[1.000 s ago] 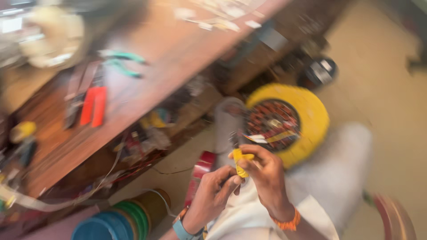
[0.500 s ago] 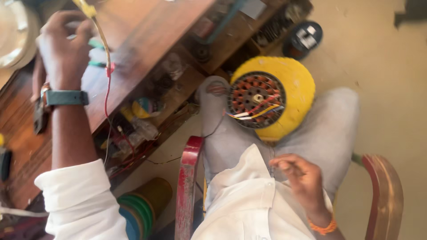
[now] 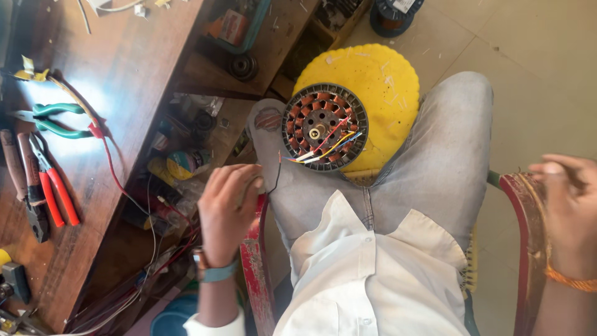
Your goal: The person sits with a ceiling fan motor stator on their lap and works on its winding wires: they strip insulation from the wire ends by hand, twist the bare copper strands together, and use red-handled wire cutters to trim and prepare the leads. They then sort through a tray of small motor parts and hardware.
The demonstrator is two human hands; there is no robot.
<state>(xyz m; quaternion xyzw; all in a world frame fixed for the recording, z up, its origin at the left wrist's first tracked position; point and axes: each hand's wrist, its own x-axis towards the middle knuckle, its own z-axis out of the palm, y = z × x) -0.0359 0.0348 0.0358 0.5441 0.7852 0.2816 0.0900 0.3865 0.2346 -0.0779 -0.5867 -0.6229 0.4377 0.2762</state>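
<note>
A round motor stator (image 3: 323, 127) with copper windings lies on my knees, and red, yellow and blue leads trail from its middle. It rests against a yellow disc (image 3: 379, 87). My left hand (image 3: 229, 208) is beside my left thigh, at the chair's red left armrest (image 3: 255, 280). Its fingers are closed on a thin black wire (image 3: 277, 177) that curves up towards the stator. My right hand (image 3: 569, 205) is blurred, with curled fingers over the red right armrest (image 3: 528, 249). Whether it holds anything is unclear.
A wooden workbench (image 3: 124, 74) runs along the left. On it lie green-handled pliers (image 3: 53, 118), red-handled pliers (image 3: 53, 196) and a red wire (image 3: 109, 158). Shelves below the bench hold cluttered parts and tape rolls. A wire spool (image 3: 392, 12) stands on the tiled floor.
My left hand has come down from the workbench to my left thigh. My right hand has moved from my lap out to the right armrest.
</note>
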